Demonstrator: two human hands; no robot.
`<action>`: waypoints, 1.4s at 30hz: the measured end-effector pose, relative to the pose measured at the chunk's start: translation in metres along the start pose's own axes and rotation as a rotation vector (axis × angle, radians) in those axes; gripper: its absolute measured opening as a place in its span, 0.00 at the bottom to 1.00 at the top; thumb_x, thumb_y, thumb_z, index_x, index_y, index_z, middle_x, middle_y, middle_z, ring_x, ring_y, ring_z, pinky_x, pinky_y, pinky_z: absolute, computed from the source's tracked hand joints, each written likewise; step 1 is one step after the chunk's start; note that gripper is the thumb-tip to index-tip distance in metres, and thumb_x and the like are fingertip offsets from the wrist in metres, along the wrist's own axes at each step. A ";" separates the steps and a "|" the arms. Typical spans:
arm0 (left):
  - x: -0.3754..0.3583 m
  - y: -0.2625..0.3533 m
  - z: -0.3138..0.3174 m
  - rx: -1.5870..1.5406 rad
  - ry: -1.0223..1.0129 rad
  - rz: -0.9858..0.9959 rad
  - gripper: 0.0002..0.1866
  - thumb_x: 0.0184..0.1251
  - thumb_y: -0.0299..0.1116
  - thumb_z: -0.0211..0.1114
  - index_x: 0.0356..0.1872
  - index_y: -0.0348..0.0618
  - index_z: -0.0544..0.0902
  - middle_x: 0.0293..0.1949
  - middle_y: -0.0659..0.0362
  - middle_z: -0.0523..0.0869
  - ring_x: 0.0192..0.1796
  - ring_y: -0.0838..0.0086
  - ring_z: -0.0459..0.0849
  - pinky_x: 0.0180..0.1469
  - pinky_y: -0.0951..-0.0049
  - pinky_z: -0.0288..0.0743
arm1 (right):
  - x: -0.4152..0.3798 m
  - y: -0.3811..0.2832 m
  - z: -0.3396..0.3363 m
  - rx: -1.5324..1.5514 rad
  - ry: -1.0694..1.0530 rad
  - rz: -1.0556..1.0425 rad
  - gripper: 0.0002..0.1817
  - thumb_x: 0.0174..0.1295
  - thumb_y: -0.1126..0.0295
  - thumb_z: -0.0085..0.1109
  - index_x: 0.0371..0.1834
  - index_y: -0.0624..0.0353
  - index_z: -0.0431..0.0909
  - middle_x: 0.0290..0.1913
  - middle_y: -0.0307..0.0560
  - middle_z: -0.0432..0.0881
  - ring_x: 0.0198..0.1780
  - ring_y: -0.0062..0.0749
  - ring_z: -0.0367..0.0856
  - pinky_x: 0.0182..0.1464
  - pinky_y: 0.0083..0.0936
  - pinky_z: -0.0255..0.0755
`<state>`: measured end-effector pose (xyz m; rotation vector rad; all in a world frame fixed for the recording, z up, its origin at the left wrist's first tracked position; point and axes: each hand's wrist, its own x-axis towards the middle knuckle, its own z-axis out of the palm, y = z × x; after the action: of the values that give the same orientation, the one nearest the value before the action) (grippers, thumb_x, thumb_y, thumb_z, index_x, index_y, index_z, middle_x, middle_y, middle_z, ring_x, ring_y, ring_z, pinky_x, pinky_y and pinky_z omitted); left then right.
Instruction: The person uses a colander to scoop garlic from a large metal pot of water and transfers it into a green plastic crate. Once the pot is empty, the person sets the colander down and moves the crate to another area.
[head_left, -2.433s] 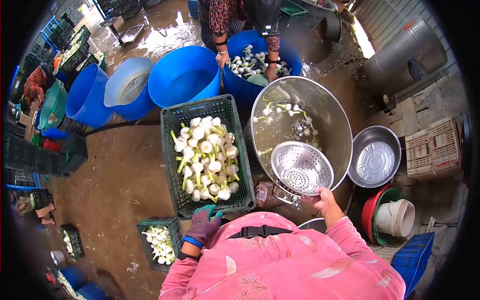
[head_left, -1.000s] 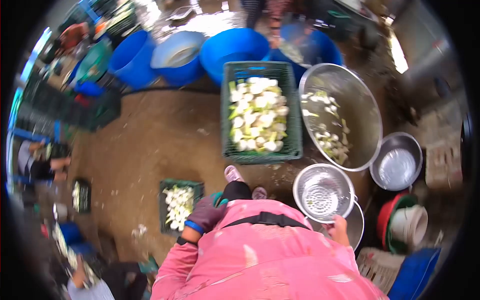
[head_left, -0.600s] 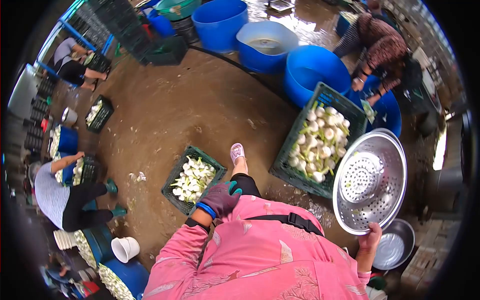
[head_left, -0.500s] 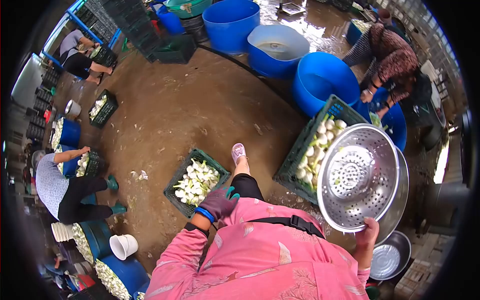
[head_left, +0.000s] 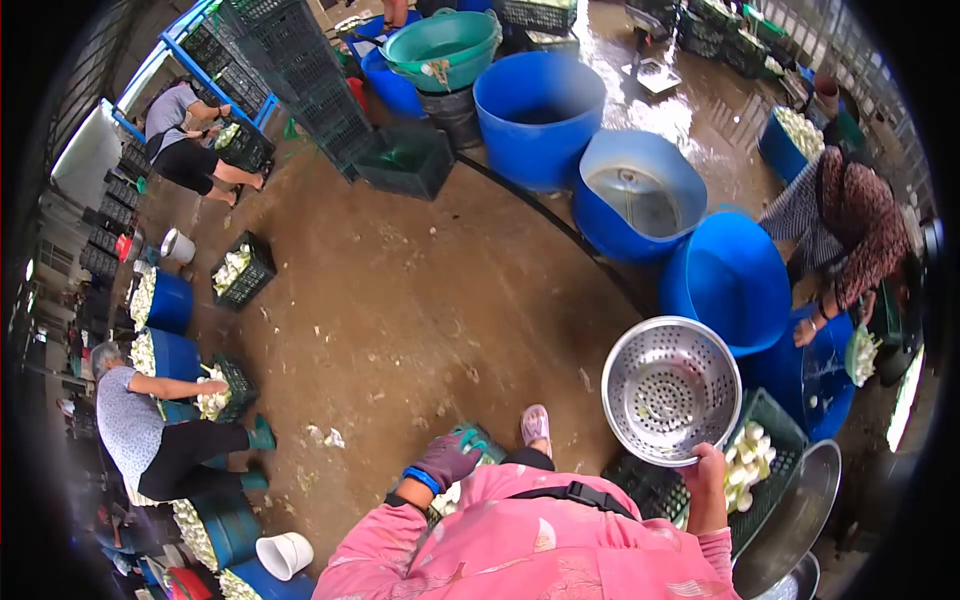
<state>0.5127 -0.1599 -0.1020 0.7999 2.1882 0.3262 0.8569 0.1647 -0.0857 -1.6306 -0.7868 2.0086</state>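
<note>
My bare right hand (head_left: 706, 474) grips the near rim of a round metal colander (head_left: 672, 390), whose perforated inside faces up. Beneath and beside it stands a green crate (head_left: 785, 475) of white bulb vegetables (head_left: 748, 462), partly covered by the colander. A large metal basin (head_left: 808, 515) leans at that crate's right side. My gloved left hand (head_left: 447, 461), purple with green fingertips, is held in front of my body with its fingers curled; whether anything is in them is hidden. Just behind it, a second vegetable crate (head_left: 484, 440) shows only in part.
Blue tubs (head_left: 725, 280) line the right side, where a person in a patterned top (head_left: 865, 225) bends over one. A black hose (head_left: 560, 225) crosses the floor. Stacked crates (head_left: 310, 90) stand at upper left. Two people work on the left among tubs (head_left: 172, 300) and crates (head_left: 243, 270).
The view has shifted, and the colander has moved left and away from the metal basin in my right hand. The nearby vegetable crate is now mostly hidden by my left arm and body.
</note>
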 end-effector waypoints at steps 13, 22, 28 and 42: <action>0.110 -0.001 -0.156 -0.269 0.469 0.088 0.26 0.60 0.47 0.54 0.54 0.40 0.71 0.50 0.46 0.76 0.53 0.55 0.74 0.56 0.64 0.66 | 0.181 -0.056 0.172 -0.313 0.255 0.141 0.15 0.44 0.76 0.42 0.37 0.70 0.67 0.31 0.63 0.74 0.22 0.56 0.76 0.26 0.53 0.73; 0.166 -0.058 -0.223 -1.530 0.703 -0.154 0.27 0.64 0.29 0.55 0.64 0.47 0.59 0.49 0.57 0.77 0.49 0.75 0.76 0.48 0.77 0.70 | 0.265 -0.141 0.565 -0.881 -0.294 0.011 0.18 0.48 0.78 0.48 0.45 0.55 0.70 0.33 0.45 0.73 0.33 0.42 0.76 0.29 0.40 0.79; 0.206 -0.109 -0.274 -1.902 0.860 -0.057 0.22 0.62 0.31 0.56 0.58 0.46 0.66 0.46 0.57 0.78 0.46 0.72 0.76 0.47 0.72 0.71 | 0.222 -0.110 0.793 -1.063 -1.101 -0.127 0.12 0.44 0.76 0.56 0.34 0.57 0.75 0.28 0.43 0.77 0.31 0.39 0.79 0.28 0.41 0.74; 0.332 -0.305 -0.524 -1.765 0.431 -0.170 0.16 0.61 0.38 0.56 0.47 0.45 0.70 0.37 0.59 0.79 0.33 0.74 0.75 0.34 0.74 0.71 | 0.164 -0.060 1.031 -1.000 -1.007 0.037 0.16 0.47 0.74 0.53 0.43 0.59 0.75 0.31 0.40 0.78 0.29 0.27 0.76 0.29 0.24 0.72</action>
<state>-0.1777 -0.1723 -0.0832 -0.4965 1.3705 2.0073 -0.1861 0.1550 -0.0153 -0.8129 -2.4040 2.6172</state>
